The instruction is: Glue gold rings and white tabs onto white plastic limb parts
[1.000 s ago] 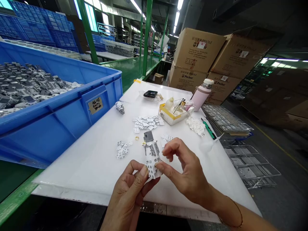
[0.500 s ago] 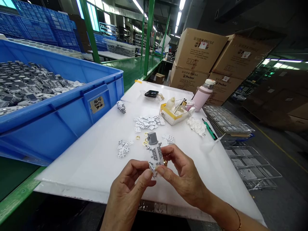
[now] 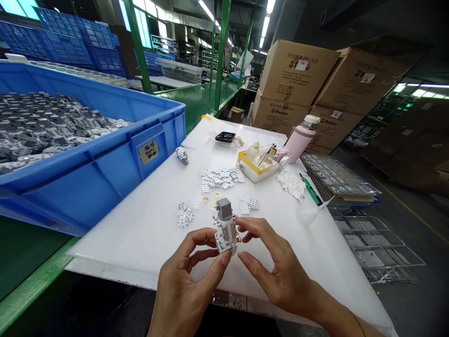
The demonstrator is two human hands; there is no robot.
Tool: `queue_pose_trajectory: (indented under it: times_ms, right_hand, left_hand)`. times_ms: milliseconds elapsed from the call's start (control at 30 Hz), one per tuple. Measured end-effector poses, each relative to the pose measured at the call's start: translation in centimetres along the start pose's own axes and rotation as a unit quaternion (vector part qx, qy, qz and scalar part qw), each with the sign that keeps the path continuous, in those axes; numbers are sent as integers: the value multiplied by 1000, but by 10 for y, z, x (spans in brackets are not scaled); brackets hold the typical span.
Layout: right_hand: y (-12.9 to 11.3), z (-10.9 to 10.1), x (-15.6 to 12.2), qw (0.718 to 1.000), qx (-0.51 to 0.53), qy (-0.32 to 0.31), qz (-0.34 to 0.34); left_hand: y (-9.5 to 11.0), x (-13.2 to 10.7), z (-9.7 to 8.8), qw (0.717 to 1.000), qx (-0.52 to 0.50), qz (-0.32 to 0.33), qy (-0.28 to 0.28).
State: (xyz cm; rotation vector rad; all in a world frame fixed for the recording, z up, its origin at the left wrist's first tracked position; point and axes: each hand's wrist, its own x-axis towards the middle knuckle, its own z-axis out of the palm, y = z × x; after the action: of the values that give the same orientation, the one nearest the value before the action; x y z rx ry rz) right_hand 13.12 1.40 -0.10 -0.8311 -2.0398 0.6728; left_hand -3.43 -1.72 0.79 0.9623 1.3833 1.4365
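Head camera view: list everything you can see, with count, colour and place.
blue plastic crate: one, blue, left of the table
small parts: many, grey and white, in the crate
table: one, white, centre
cardboard boxes: at least four, brown, behind the table
bottle: one, pink, far right of the table
tray: one, clear with yellow rim, beside the bottle
phone: one, black, far end of the table
perforated pieces: many, white, mid-table
rings: several, brass-coloured, mid-table
knife: one, green, right table edge
wire-framed trays: at least two, clear, right of the table
assembled part: one, grey and white, between the hands
left hand: one, on the part's lower left
right hand: one, beside the part's right side
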Motion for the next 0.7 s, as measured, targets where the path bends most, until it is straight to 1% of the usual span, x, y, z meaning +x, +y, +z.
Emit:
queue_pose_trajectory:
  times_ms: [100, 167, 200, 267, 333, 367, 400, 433, 467, 533, 567, 633, 700]
  right_hand:
    - [6, -4, -7, 998, -15, 29, 58]
    - [13, -8, -15, 994, -18, 49, 94]
    - [17, -11, -19, 992, -21, 56, 107]
    - [26, -18, -29, 988, -35, 64, 133]
    - [35, -23, -38, 984, -55, 62, 157]
    - [39, -25, -43, 982, -66, 59, 169]
    - [43, -27, -46, 979, -76, 59, 180]
    - [45, -27, -49, 976, -84, 58, 193]
    - [47, -27, -51, 972, -89, 58, 208]
    - [48, -27, -52, 965, -98, 55, 239]
    - [48, -26, -52, 962, -99, 52, 250]
    - [48, -26, -52, 961, -95, 48, 257]
    - [50, -26, -51, 962, -89, 49, 255]
  left_hand:
    - [1, -4, -11, 999, 16, 18, 47]
    - [2, -6, -27, 995, 26, 25, 96]
    - [3, -7, -39, 991, 32, 29, 126]
    - [7, -7, -68, 982, 57, 31, 180]
    - [10, -6, -105, 965, 94, 16, 244]
    - [11, -6, -126, 950, 114, 8, 292]
    - [11, -6, -148, 927, 140, -5, 348]
    - [11, -6, -169, 904, 176, -18, 389]
    - [10, -7, -188, 883, 220, -28, 413]
    - [10, -10, -221, 857, 270, -40, 437]
    - [11, -11, -234, 847, 296, -50, 438]
    - [12, -12, -251, 836, 339, -67, 427]
    - [13, -11, -261, 827, 377, -82, 409]
